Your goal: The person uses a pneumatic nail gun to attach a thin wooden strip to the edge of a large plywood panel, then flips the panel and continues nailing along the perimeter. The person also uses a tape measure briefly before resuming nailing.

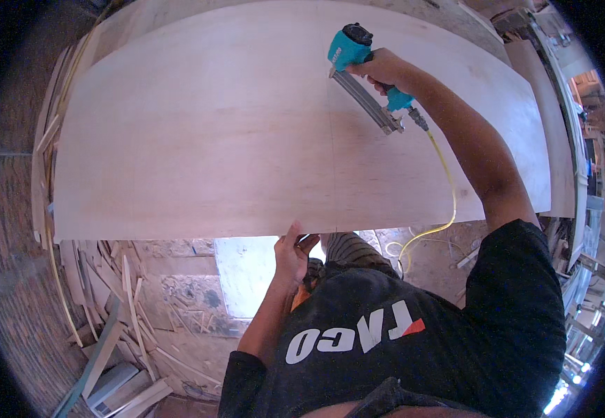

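A wide, pale plywood sheet [198, 132] lies before me, with a thin line running across it from far to near. My right hand [386, 70] is wrapped round the grip of a teal and black pneumatic nail gun [350, 47], held over the right-of-centre part of the sheet. The gun's grey magazine [365, 101] slants toward me. From its fitting a yellow air hose [451, 181] trails over the near edge. At that edge, near the line, my left hand [291, 256] grips the sheet, one digit on top and the others curled, partly hidden.
Wood strips and offcuts [125, 348] are heaped on the floor at lower left. A bright white panel [246, 275] lies below the sheet's near edge. More boards [543, 125] border the sheet on the right, and the hose loops on the floor beside my legs.
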Available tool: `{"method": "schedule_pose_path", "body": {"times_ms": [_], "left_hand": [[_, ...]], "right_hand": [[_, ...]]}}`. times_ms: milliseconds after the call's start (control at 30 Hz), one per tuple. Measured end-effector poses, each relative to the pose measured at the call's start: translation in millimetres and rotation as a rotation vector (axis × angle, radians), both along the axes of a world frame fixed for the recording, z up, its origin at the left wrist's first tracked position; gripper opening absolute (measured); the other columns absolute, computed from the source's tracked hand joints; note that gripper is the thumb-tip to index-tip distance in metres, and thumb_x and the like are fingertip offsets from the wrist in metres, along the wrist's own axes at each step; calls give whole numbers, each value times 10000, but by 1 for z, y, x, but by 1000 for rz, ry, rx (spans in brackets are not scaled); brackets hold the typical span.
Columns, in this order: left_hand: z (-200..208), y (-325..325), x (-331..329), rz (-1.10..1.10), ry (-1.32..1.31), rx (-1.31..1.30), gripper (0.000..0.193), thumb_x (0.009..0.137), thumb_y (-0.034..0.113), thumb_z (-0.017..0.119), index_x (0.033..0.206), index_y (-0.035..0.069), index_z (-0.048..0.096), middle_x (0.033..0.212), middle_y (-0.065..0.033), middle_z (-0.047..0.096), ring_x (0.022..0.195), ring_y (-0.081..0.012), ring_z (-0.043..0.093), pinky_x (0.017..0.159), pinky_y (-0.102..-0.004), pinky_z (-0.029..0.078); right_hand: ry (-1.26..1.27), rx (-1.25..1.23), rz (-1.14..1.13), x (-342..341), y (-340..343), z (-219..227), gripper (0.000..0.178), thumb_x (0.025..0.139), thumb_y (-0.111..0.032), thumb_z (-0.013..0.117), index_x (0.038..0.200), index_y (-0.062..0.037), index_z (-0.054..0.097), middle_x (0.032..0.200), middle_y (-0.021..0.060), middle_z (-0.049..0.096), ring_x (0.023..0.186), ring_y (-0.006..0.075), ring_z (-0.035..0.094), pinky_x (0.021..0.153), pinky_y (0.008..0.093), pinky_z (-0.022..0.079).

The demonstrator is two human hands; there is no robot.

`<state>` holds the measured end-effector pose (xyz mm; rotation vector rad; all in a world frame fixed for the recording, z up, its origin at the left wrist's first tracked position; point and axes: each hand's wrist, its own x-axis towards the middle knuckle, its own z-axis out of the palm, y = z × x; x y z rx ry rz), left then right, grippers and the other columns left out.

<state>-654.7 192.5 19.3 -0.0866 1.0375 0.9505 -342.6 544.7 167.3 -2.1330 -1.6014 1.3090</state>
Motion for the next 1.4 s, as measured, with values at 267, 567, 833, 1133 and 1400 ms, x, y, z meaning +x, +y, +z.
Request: {"method": "schedule_pose_path", "body": {"times_ms": [267,567,833,1133,1400], "left_hand": [[-14,4,-2,0,0,19,396,1069,308,650,1269,-33,624,1098,-162,724,985,-308,724,880,-462,615],[-15,-1,-4,28,-79,34,455,1017,302,762,1245,-60,606,1125,-188,729,999,-300,755,957,-446,641],[-11,5,-1,36,-58,30,477,1016,326,766,1256,-52,602,1122,-192,735,992,-304,760,947,-447,643],[-15,5,2,-6,-1,7,446,1052,351,696,1276,-27,622,1154,-176,723,1022,-304,733,923,-468,616],[-13,2,-3,-55,-34,59,400,1064,303,665,1270,-39,644,1160,-197,738,1075,-325,739,977,-480,607]], "right_hand": [[-61,53,56,-15,12,7,462,921,-460,839,817,-60,633,670,23,542,549,152,538,496,350,453],[-132,80,83,-12,8,4,451,944,-461,817,864,-44,664,653,24,537,525,152,539,477,337,440],[-61,63,94,-12,7,6,445,935,-454,832,848,-52,660,639,28,543,506,143,555,461,335,431],[-130,88,175,-16,5,6,452,940,-442,830,837,-41,649,644,47,574,480,153,566,429,338,447],[-122,64,89,-10,1,9,509,934,-537,806,891,-47,675,679,19,555,555,126,545,492,297,443]]}}
